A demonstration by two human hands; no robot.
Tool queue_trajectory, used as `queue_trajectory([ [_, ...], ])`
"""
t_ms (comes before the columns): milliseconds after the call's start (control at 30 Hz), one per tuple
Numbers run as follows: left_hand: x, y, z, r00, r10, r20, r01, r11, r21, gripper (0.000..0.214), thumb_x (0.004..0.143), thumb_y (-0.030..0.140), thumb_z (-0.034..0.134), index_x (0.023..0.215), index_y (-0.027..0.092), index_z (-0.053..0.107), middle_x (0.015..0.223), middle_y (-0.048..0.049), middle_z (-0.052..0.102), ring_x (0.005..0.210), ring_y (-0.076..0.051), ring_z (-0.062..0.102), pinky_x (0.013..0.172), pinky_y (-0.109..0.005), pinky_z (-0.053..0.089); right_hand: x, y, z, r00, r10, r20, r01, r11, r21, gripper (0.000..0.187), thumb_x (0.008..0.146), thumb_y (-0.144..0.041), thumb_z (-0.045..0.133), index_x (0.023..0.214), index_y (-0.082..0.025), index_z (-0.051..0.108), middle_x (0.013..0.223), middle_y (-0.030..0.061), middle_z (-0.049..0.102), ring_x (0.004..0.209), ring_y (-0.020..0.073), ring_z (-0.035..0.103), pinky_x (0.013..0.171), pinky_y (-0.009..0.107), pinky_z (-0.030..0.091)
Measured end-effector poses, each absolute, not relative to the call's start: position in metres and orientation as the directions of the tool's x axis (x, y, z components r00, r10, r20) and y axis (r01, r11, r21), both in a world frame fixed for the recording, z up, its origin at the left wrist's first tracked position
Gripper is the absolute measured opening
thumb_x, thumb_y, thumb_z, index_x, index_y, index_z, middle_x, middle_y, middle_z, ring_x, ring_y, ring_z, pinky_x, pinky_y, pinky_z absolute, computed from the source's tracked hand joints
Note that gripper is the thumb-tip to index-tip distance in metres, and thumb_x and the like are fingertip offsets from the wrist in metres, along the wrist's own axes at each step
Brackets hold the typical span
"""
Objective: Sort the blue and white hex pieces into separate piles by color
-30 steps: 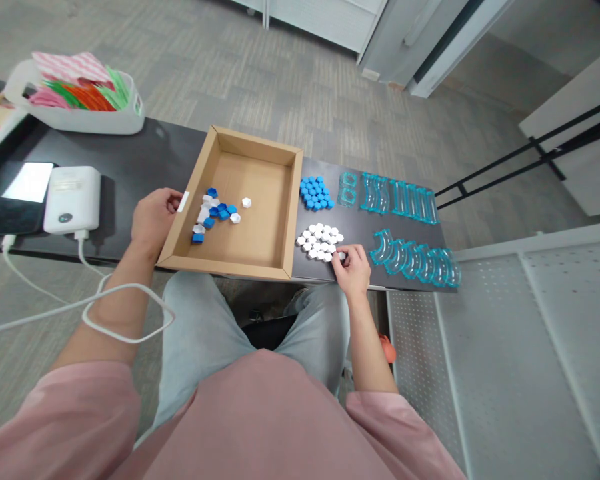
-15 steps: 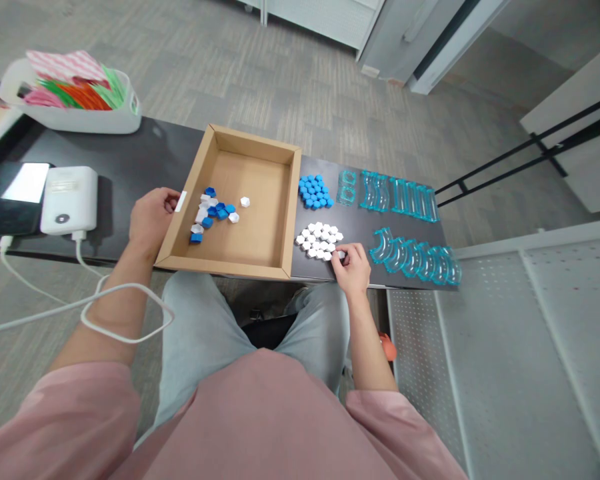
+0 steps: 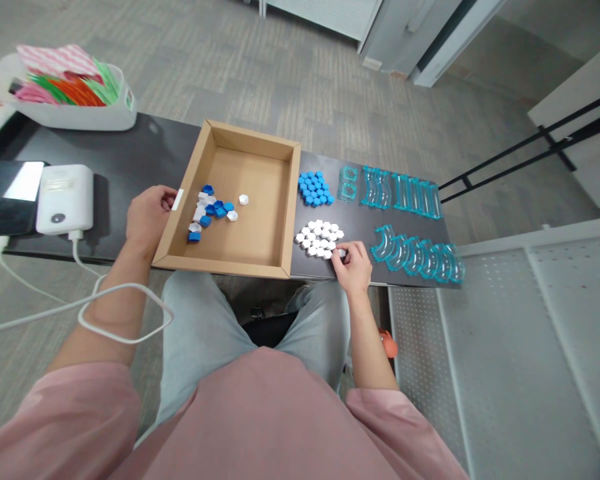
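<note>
My left hand [image 3: 148, 215] is at the left wall of a shallow cardboard tray [image 3: 296, 200], its curled fingers against the edge by a white label [image 3: 178, 200]. Inside the tray, blue and white hexagonal pieces lie loosely in a cluster, with one white piece [image 3: 243, 199] apart from it. My right hand [image 3: 353, 268] is on the dark table, thumb and finger closed on a white hexagonal piece [image 3: 342, 253] at the lower right of a packed group of white hexagonal pieces [image 3: 318, 235]. Above that group sits a similar group of blue hexagonal pieces [image 3: 315, 189].
Clear teal-tinted plastic pieces stand in rows: small frames [image 3: 348, 183], straight ones [image 3: 417, 195] and curved ones [image 3: 414, 258]. At left are a white power bank [image 3: 65, 200], a dark phone [image 3: 10, 207], a looped white cable [image 3: 125, 288] and a white bin [image 3: 75, 119] of colourful strips.
The view has shifted slightly. Both hands keep their places, and the pieces in the tray and on the table look unmoved.
</note>
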State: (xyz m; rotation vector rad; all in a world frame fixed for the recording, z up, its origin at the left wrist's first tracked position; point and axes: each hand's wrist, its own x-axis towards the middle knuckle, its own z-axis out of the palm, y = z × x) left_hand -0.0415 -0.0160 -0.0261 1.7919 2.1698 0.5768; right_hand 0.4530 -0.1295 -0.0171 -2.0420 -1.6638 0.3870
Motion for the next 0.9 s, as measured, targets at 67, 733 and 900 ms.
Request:
queue_trajectory([
  [67,-0.0408,-0.0164,-0.025,-0.207,0.978,0.032,0.87,0.169,0.464,0.05,0.089,0.021,0.063,0.133,0.011,0.085,0.112,-0.0091,0.083,0.089,-0.022,0.064,0.084,-0.029,0.052,0.453,-0.1298,-0.0173,0.225,0.972,0.071,0.84,-0.156,-0.52,0.041,0.103,-0.054,0.051,0.107,-0.034,0.087,0.119,0.016,0.08,0.088,0.0345,0.074,0.091,0.053,0.063],
  [733,-0.0381,-0.0166,-0.0221,-0.219,0.976,0.011,0.868,0.19,0.459,0.053,0.092,0.022,0.061,0.138,0.009,0.085,0.119,-0.0119,0.085,0.097,-0.023,0.07,0.089,-0.03,0.055,0.4502,-0.1299,-0.0127,0.225,0.972,0.064,0.85,-0.163,-0.501,0.041,0.104,-0.052,0.05,0.109,-0.034,0.087,0.122,0.0158,0.081,0.091,0.034,0.076,0.094,0.051,0.063],
  [900,-0.0353,-0.0191,-0.0198,-0.218,0.976,0.028,0.86,0.179,0.478,0.048,0.093,0.023,0.062,0.134,0.011,0.084,0.115,-0.0111,0.084,0.1,-0.023,0.071,0.089,-0.03,0.053,0.4496,-0.1295,-0.0089,0.221,0.975,0.039,0.85,-0.173,-0.497,0.044,0.104,-0.053,0.049,0.114,-0.035,0.088,0.122,0.0169,0.081,0.092,0.0354,0.076,0.094,0.053,0.063],
])
